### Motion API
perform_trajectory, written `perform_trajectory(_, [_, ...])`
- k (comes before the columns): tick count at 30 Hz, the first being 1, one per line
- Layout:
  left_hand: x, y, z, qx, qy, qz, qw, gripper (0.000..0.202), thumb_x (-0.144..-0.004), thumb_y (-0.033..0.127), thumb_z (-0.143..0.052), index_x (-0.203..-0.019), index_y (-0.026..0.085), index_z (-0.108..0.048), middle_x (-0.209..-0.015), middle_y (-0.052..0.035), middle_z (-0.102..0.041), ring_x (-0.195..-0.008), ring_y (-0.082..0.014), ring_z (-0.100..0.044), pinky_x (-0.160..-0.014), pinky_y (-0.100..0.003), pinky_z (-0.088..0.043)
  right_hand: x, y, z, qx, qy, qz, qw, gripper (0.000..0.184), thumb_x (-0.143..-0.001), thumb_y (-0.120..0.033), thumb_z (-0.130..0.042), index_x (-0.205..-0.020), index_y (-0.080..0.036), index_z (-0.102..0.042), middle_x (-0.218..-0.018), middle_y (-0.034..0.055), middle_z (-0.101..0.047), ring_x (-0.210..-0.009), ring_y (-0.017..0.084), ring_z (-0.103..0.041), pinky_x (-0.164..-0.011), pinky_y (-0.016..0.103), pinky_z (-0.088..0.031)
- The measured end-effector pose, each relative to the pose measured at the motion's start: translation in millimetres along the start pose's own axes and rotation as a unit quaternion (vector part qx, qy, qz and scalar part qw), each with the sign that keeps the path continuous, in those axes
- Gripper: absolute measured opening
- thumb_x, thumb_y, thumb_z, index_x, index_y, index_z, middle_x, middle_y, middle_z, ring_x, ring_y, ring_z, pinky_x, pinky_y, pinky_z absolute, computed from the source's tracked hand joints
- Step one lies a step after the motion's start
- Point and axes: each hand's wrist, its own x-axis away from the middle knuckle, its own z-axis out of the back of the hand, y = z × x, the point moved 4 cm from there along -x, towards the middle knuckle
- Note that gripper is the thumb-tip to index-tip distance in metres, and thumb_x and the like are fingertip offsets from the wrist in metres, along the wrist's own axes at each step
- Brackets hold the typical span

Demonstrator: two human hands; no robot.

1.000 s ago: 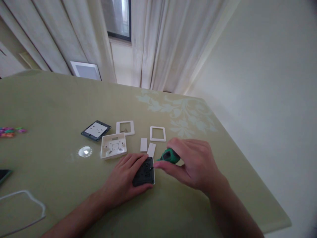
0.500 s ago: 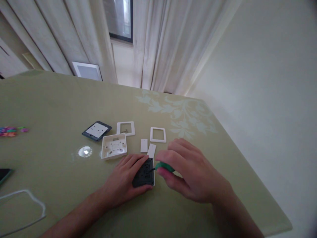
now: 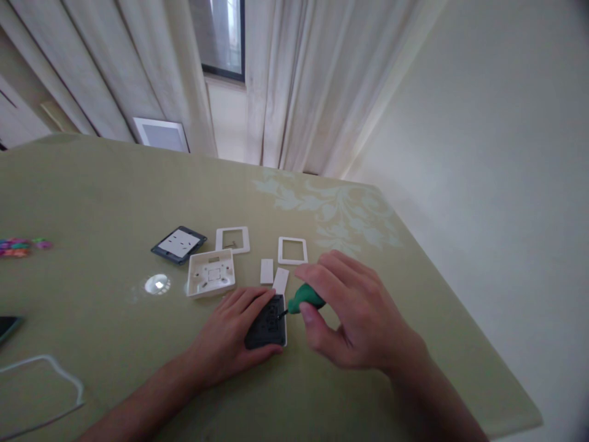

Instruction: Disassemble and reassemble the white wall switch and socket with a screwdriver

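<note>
A dark switch panel (image 3: 265, 328) with a white edge lies near the middle of the table. My left hand (image 3: 234, 328) grips it from the left, thumb along the near edge and fingers along the far one. In my right hand (image 3: 352, 313) is a green-handled screwdriver (image 3: 306, 298), held between thumb and fingers. Its thin tip reaches the raised part of the panel; whether it sits in a screw is too small to tell. Just beyond the panel lie a white rocker plate (image 3: 280, 281) and another white plate (image 3: 267, 271).
Farther off are a white mounting box (image 3: 211, 274), a socket panel (image 3: 179, 244), a white frame (image 3: 219, 240) with screws inside it, and a second frame (image 3: 292, 261). At left are colourful small pieces (image 3: 18, 247), a dark flat object (image 3: 8, 325) and a white cord (image 3: 59, 377).
My right hand's fingers have opened a little and shifted along the handle, showing more of the green grip. The handle has tilted upward. My left hand keeps its hold on the panel.
</note>
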Motion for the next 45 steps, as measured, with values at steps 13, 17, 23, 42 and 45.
perform_trajectory(13, [1.1, 0.1, 0.5, -0.009, -0.001, -0.005, 1.000, 0.081, -0.092, 0.049, -0.083, -0.159, 0.025, -0.043, -0.149, -0.0159, -0.064, -0.132, -0.0389, -0.063, -0.109, -0.058, -0.056, 0.9, 3.0, -7.1, 0.078, 0.029, -0.045, 0.996, 0.016, -0.105, -0.027, -0.059, -0.108, -0.016, -0.070, -0.084, 0.0055, -0.069, -0.075, 0.022, -0.062, -0.066, 0.035, -0.049])
perform_trajectory(17, [1.4, 1.1, 0.9, -0.010, -0.003, -0.007, 1.000, 0.076, -0.092, 0.048, -0.083, -0.156, 0.026, -0.047, -0.143, -0.0146, -0.066, -0.128, -0.0383, -0.065, -0.106, -0.056, -0.057, 1.5, -6.9, -9.8, -0.075, -0.041, 0.041, 0.995, 0.038, -0.098, -0.015, -0.054, -0.135, -0.015, -0.062, -0.116, 0.0116, -0.071, -0.105, 0.025, -0.066, -0.090, 0.041, -0.059])
perform_trajectory(23, [0.6, 3.5, 8.4, -0.036, -0.018, -0.035, 0.999, 0.076, -0.097, 0.052, -0.077, -0.159, 0.022, -0.044, -0.149, -0.0169, -0.064, -0.135, -0.0398, -0.061, -0.114, -0.060, -0.051, -0.4, -0.4, -8.6, -0.111, 0.025, -0.008, 0.994, 0.031, -0.105, -0.022, -0.067, -0.135, -0.020, -0.061, -0.134, 0.0119, -0.065, -0.128, 0.022, -0.065, -0.108, 0.039, -0.059])
perform_trajectory(42, [-49.1, 18.5, 39.2, 0.227, -0.007, 0.090, 0.970, 0.026, -0.097, 0.028, -0.062, -0.075, 0.018, -0.068, -0.071, 0.0015, -0.071, -0.068, -0.0171, -0.064, -0.062, -0.024, -0.049, -7.3, -0.2, -19.2, -0.266, 0.035, 0.002, 0.963, 0.042, -0.104, -0.020, -0.063, -0.145, -0.026, -0.056, -0.126, 0.0052, -0.070, -0.110, 0.018, -0.069, -0.106, 0.037, -0.059])
perform_trajectory(45, [-50.6, 16.8, 43.3, 0.223, 0.011, 0.097, 0.970, 0.015, -0.089, 0.024, -0.068, -0.076, 0.018, -0.067, -0.072, 0.0021, -0.070, -0.068, -0.0168, -0.063, -0.060, -0.024, -0.049, -7.6, -1.2, -20.8, -0.254, 0.039, 0.009, 0.966, 0.040, -0.104, -0.022, -0.065, -0.143, -0.024, -0.057, -0.126, 0.0056, -0.070, -0.112, 0.019, -0.068, -0.105, 0.035, -0.058])
